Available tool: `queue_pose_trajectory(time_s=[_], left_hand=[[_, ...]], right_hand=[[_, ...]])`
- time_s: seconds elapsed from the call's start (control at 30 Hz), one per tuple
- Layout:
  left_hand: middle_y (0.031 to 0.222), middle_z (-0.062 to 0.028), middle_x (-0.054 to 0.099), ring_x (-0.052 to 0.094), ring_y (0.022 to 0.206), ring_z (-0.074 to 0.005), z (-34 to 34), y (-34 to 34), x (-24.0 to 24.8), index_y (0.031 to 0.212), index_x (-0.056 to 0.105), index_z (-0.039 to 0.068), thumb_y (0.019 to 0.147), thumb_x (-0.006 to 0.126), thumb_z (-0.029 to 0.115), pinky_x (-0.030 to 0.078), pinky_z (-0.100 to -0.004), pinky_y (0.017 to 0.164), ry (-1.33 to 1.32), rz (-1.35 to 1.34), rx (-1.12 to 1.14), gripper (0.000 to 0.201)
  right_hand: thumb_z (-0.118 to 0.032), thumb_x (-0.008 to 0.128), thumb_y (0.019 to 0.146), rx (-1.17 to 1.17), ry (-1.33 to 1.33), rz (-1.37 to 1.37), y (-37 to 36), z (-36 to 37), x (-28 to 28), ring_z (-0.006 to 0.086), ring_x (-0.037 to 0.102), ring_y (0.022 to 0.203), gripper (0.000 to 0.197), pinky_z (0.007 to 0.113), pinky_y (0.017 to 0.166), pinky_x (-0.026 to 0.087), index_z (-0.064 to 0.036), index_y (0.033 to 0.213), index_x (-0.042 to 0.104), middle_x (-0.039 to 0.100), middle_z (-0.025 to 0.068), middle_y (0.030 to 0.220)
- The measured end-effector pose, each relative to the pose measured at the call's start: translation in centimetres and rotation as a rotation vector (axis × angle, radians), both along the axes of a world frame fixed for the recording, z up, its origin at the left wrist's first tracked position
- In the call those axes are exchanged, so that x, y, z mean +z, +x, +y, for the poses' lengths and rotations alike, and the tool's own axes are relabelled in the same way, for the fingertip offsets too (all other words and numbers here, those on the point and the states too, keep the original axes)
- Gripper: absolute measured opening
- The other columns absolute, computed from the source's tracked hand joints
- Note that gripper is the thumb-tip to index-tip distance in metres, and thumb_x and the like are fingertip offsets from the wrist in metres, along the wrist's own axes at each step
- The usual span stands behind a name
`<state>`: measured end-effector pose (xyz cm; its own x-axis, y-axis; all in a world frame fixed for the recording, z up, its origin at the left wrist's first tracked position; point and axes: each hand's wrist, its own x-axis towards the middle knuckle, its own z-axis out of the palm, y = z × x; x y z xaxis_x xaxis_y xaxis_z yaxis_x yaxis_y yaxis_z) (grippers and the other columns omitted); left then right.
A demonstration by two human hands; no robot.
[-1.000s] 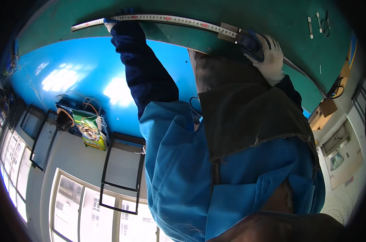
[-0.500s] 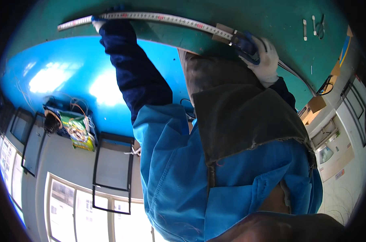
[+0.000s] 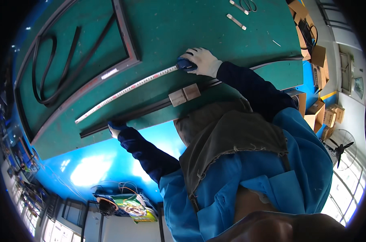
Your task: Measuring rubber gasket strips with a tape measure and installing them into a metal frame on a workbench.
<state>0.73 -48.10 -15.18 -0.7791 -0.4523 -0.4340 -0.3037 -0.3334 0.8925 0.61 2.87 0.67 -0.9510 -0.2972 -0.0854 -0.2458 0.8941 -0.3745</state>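
Note:
My right hand (image 3: 201,62), in a white glove with dark blue fingers, is closed around a tape measure case (image 3: 185,64). Its white blade (image 3: 126,89) lies extended across the green table toward the left. Nearer to me runs a bundle of long black strips (image 3: 146,112), roughly alongside the blade. My left hand (image 3: 115,130), also gloved, grips the strips close to their left end; its fingertips are partly hidden. Two square metal blocks (image 3: 184,95) rest side by side on the strips, between my hands.
A dark grey frame (image 3: 129,34) lies at the far left of the table (image 3: 163,36), with a looped black strip (image 3: 54,68) inside it. Scissors (image 3: 249,5) and two small white-ended pieces (image 3: 236,21) lie at the back. Cardboard boxes (image 3: 318,72) stand beyond the right edge.
The tape measure has moved off the strips, farther onto the table, in my right hand. My left hand has left the blade and is on the strips. The view has swung, showing the frame.

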Motion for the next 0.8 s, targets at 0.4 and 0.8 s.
queue_pose_trajectory(time_s=[0.4,0.8], left_hand=[[0.101,-0.0188,0.058,0.062,0.083,-0.0279,10.4,0.7,7.8,0.116,0.046,0.003,0.080,0.062,-0.002,0.057,-0.0364,0.069,-0.335,-0.148,0.390,0.039],[0.104,-0.0103,0.060,0.060,0.091,-0.0203,14.0,2.5,9.0,0.114,0.055,0.001,0.085,0.057,0.004,0.050,-0.0296,0.079,-0.526,-0.063,0.109,0.029]], right_hand=[[-0.039,0.055,0.083,-0.803,0.217,0.069,-0.6,19.9,-2.1,0.0331,0.058,0.096,0.044,0.043,0.081,0.047,-0.0114,0.117,0.053,0.056,0.0149,0.107],[-0.037,0.060,0.081,-1.077,0.407,0.036,-4.6,28.7,-6.2,0.0331,0.057,0.101,0.046,0.042,0.081,0.049,-0.0131,0.119,0.049,0.056,0.0143,0.109]])
